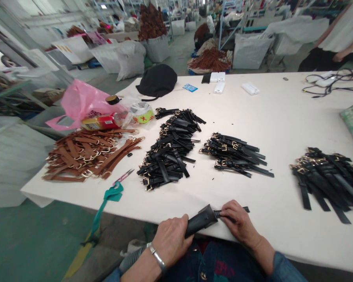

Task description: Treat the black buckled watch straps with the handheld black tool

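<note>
My left hand (172, 239) is wrapped around a black tube-shaped tool with a wider nozzle end (204, 219). A ribbed grey hose (132, 258) runs beside the left wrist. Just right of the nozzle, my right hand (238, 221) pinches a short black strap (246, 210). One end of that strap reaches the nozzle's mouth; I cannot tell whether it goes inside. Beyond my hands lie a long heap of black buckled straps (167, 152), a smaller black strap pile (238, 152) and another black strap pile (326, 172) at the right.
Brown straps with metal rings (79, 154) cover the table's left side. Thread snips (123, 177) and a teal ribbon (113, 192) sit near the front edge. Behind are a pink bag (82, 100), a black cap (159, 80) and cables (332, 82). A person (341, 39) stands at the far right.
</note>
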### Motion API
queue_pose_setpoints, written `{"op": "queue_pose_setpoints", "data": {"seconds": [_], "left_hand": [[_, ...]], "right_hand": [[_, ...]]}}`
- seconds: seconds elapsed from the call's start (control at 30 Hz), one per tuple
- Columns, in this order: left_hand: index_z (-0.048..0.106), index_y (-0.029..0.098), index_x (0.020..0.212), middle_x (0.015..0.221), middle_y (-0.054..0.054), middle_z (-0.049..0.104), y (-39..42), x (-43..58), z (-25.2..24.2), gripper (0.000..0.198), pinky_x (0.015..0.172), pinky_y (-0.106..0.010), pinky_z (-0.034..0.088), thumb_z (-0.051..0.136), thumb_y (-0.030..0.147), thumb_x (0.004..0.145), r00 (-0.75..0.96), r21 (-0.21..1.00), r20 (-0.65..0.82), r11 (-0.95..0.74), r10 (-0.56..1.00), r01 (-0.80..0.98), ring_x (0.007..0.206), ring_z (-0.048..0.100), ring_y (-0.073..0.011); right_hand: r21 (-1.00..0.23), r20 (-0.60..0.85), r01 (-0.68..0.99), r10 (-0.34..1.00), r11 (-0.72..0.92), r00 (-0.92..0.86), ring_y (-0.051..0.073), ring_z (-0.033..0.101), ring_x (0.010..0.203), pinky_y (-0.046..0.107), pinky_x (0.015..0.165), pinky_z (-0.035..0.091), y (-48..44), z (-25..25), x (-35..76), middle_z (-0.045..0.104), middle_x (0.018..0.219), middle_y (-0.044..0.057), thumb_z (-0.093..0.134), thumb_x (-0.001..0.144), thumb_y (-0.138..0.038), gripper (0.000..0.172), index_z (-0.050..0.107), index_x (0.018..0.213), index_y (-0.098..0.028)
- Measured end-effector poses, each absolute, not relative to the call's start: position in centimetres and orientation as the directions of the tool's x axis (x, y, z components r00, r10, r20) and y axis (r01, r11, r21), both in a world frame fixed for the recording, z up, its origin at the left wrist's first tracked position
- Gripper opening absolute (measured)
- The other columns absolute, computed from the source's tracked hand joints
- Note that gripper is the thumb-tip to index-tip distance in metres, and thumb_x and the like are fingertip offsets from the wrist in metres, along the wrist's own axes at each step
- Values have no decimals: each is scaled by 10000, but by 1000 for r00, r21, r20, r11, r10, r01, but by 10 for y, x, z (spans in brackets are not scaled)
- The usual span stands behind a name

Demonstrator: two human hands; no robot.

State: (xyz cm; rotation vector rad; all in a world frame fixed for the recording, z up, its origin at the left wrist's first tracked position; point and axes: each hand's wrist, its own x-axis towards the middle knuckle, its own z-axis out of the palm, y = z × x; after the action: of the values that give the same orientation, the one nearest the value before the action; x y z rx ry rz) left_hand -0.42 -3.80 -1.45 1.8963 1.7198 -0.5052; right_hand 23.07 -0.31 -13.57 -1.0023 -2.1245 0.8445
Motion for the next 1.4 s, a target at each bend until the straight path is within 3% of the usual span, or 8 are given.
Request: {"op": "queue_pose_setpoints", "data": {"seconds": [0.4, 0.6, 0.8, 1.13, 1.4], "left_hand": [[459, 201, 1096, 916, -79, 647, -45, -7, -10, 382, 742, -353, 423, 430, 393, 768, 155, 97, -619, -120, 770, 988, 882, 589, -250], [504, 201, 952, 836, -67, 651, -33, 3, -6, 285, 680, -345, 433, 374, 392, 786, 148, 62, -588, -138, 795, 988, 803, 606, -246], [516, 211, 889, 833, -62, 654, -24, 11, -12, 272, 677, -335, 439, 419, 419, 743, 149, 106, -574, -107, 805, 989, 804, 606, -239], [513, 214, 923, 839, -64, 657, -33, -5, -5, 267, 681, -343, 438, 405, 385, 749, 148, 68, -613, -134, 776, 989, 801, 608, -241], [498, 208, 927, 863, -69, 650, -16, 23, -8, 257, 690, -335, 431, 386, 365, 758, 165, 69, -593, -155, 788, 986, 825, 603, -236]], "right_hand": [[-806, 229, 367, 816, 465, -531, 181, 515, 786, 339, 687, 452, -2, -131, 234, 581, 815, 51, 489, 793, -119, 120, 572, 803, -204], [-816, 209, 385, 841, 431, -498, 170, 527, 771, 316, 687, 445, 1, -131, 235, 583, 791, 45, 507, 786, -135, 95, 561, 739, -197], [-818, 204, 382, 838, 430, -506, 176, 526, 783, 325, 702, 443, -1, -136, 235, 579, 798, 50, 508, 771, -120, 91, 548, 736, -193], [-859, 172, 373, 884, 350, -434, 194, 514, 887, 333, 770, 438, -1, -137, 235, 537, 928, 73, 551, 744, -168, 111, 484, 829, -192], [-871, 150, 370, 892, 324, -427, 180, 499, 801, 317, 723, 431, -1, -133, 235, 525, 855, 53, 526, 746, -142, 138, 454, 851, -197]]}}
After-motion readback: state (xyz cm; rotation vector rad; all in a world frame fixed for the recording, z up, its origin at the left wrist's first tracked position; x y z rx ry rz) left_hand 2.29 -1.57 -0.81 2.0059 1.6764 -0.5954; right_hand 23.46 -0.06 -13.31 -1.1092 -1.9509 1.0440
